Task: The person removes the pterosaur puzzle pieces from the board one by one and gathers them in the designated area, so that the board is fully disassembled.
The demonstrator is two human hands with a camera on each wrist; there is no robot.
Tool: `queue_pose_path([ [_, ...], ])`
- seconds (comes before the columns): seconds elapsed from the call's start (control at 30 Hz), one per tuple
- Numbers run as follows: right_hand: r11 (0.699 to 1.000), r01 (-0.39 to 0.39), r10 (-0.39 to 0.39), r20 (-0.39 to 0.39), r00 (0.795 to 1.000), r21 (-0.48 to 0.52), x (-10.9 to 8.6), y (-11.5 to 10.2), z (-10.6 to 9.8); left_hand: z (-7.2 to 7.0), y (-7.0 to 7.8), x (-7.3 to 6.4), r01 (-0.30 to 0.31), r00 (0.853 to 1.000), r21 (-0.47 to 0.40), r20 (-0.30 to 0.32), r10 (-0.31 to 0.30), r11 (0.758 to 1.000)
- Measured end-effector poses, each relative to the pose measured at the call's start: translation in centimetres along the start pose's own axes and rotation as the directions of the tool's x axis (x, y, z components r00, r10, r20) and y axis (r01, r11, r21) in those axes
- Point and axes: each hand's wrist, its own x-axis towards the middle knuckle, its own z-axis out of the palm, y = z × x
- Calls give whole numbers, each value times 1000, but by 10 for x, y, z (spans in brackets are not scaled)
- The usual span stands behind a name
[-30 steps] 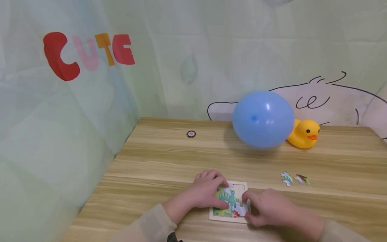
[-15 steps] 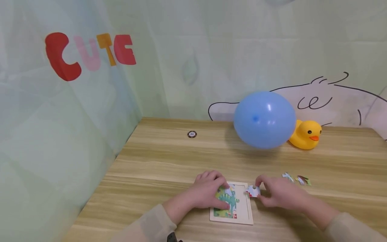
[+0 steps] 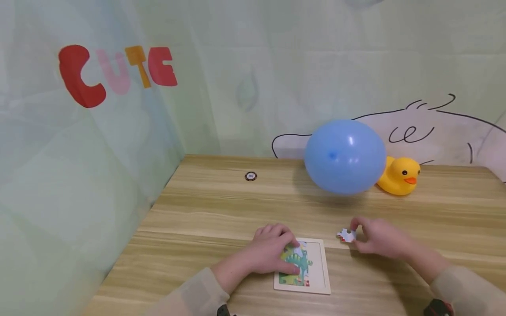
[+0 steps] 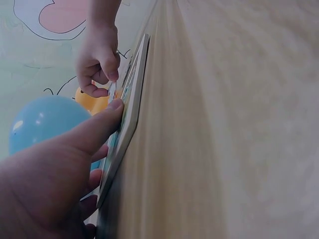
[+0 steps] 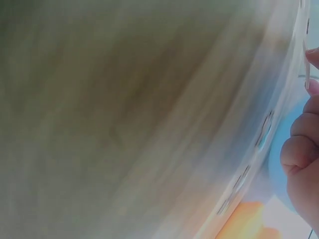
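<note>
A square dinosaur jigsaw puzzle (image 3: 316,271) lies on the table in a pale frame. Pieces fill its left side, and the bare base shows on the right. My left hand (image 3: 270,252) holds the puzzle from the left, thumb and index finger pressing on its pieces. Right of the frame, my right hand (image 3: 379,238) pinches a loose puzzle piece (image 3: 347,235), white-blue with a little red, between thumb and index finger. In the right wrist view, two more pieces lie on the table: one piece (image 5: 265,129) and another piece (image 5: 233,190). The right hand hides them in the head view.
A blue balloon (image 3: 345,157) stands at the back, with a yellow rubber duck (image 3: 400,176) beside it on the right. One round chip (image 3: 251,176) lies on the wooden table (image 3: 205,197) farther left. Printed cloth hangs behind and along the left.
My right hand has lifted the piece out of the puzzle's lower right and carried it up and to the right, beyond the frame. The left hand has stayed in place.
</note>
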Motion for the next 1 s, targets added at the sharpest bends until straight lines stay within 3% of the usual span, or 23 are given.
queue_pose_path([
  [0.5,993,-107,109,48,993,-47,-1,19,-5,1,-2,0,-16,1000,-17,-11,16,1000],
  [1.0,993,-106,110,92,990,-50,1,21,-6,3,-3,1,-14,1000,-8,-20,13,1000],
])
